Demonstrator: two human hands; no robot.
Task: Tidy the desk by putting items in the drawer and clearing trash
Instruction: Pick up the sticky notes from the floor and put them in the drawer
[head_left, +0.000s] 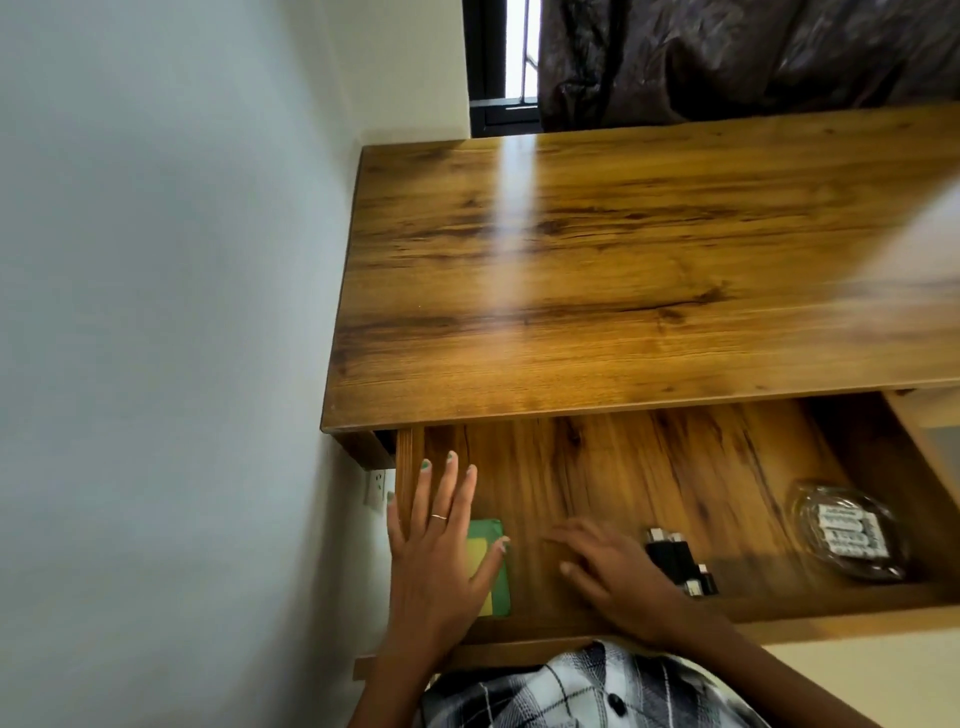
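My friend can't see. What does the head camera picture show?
A person's two open hands reach into a pulled-out wooden drawer under a desk. The left hand lies over a green and yellow card; the right hand is beside black lighters. A glass ashtray sits farther right.

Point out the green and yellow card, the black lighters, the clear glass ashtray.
green and yellow card (491, 564), head view, right edge.
black lighters (672, 558), head view, body.
clear glass ashtray (810, 499), head view, left rim.
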